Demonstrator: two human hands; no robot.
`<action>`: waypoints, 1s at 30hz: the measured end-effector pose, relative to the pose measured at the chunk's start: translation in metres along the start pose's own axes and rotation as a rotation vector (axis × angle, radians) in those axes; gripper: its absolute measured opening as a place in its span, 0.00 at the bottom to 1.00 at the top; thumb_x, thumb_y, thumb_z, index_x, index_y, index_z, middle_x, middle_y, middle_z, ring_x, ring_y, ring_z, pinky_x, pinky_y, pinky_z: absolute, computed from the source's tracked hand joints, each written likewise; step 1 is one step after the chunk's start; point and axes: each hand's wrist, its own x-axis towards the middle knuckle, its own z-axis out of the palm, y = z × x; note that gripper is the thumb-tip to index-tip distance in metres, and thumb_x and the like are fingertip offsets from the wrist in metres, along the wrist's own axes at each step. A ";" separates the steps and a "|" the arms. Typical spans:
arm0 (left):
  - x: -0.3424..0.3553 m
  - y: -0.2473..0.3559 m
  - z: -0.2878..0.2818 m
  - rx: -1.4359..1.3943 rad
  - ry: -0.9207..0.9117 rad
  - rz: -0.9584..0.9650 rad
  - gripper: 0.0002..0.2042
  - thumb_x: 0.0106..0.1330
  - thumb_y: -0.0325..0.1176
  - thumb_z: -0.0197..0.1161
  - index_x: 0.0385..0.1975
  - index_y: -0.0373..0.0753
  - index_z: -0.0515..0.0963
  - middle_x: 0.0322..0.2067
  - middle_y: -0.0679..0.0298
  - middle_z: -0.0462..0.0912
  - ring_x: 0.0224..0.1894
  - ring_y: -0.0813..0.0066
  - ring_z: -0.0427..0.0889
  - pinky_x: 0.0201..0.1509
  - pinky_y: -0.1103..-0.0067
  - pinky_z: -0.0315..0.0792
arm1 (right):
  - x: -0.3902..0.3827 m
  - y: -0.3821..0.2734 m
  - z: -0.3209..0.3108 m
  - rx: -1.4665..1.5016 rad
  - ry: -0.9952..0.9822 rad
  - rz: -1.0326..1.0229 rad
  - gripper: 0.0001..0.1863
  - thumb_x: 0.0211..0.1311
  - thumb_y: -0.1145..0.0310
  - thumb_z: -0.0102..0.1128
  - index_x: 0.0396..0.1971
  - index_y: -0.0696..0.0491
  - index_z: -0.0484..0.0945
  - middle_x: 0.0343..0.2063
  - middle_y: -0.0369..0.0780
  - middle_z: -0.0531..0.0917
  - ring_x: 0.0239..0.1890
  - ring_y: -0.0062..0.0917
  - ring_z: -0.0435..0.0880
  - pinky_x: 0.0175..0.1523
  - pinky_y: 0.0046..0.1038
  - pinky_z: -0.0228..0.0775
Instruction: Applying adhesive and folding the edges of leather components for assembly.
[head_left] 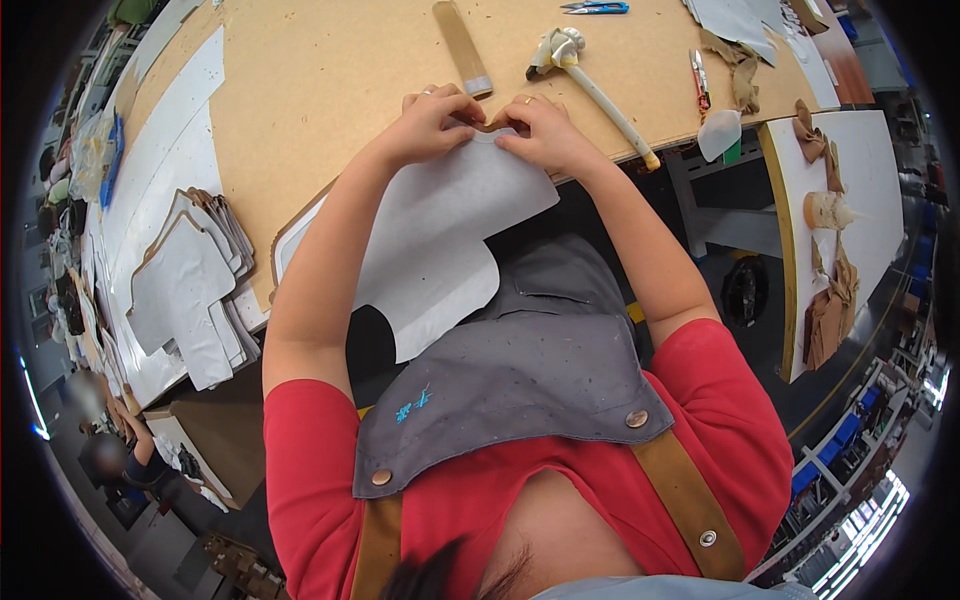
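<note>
A large white-faced cut piece [435, 225] with a curved outline hangs over the table's front edge, and a thin brown edge shows along its left side, like leather. At its top edge, my left hand [432, 125] is closed, thumb and fingers pinching the brown rim. Close beside it, my right hand [545, 132] pinches the same rim, thumb on the white face. Between the two hands the edge looks folded up. Beyond my fingers lies a flat tan strip [461, 45] with a pale end. A hammer [605, 100] with a white-wrapped head rests to the right.
The brown-topped table [330, 75] carries blue thread snips [595, 8] and a red-handled cutter [699, 80]. A stack of white-faced pieces [185, 285] sits at left. On a white side table [870, 200] are a bottle [828, 210] and brown scraps [832, 310]. Another person [135, 455] is at lower left.
</note>
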 end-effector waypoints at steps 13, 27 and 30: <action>-0.002 -0.012 -0.004 0.008 -0.004 0.110 0.06 0.56 0.28 0.59 0.33 0.45 0.77 0.36 0.70 0.74 0.46 0.71 0.69 0.59 0.70 0.52 | 0.008 -0.002 0.001 0.086 -0.060 -0.035 0.09 0.50 0.68 0.58 0.33 0.48 0.79 0.33 0.32 0.77 0.43 0.24 0.71 0.54 0.31 0.51; -0.018 -0.013 0.012 0.400 0.191 0.400 0.09 0.52 0.23 0.58 0.30 0.47 0.76 0.37 0.75 0.76 0.50 0.72 0.70 0.56 0.71 0.54 | 0.009 0.005 -0.001 -0.309 -0.080 -0.432 0.07 0.51 0.72 0.56 0.31 0.44 0.77 0.34 0.31 0.75 0.41 0.26 0.71 0.46 0.31 0.59; -0.022 -0.009 0.017 0.412 0.244 0.360 0.10 0.51 0.22 0.57 0.30 0.47 0.75 0.37 0.76 0.76 0.50 0.73 0.70 0.57 0.71 0.53 | 0.009 0.004 -0.005 -0.326 -0.093 -0.485 0.07 0.52 0.71 0.55 0.33 0.46 0.76 0.35 0.32 0.75 0.42 0.27 0.72 0.46 0.32 0.60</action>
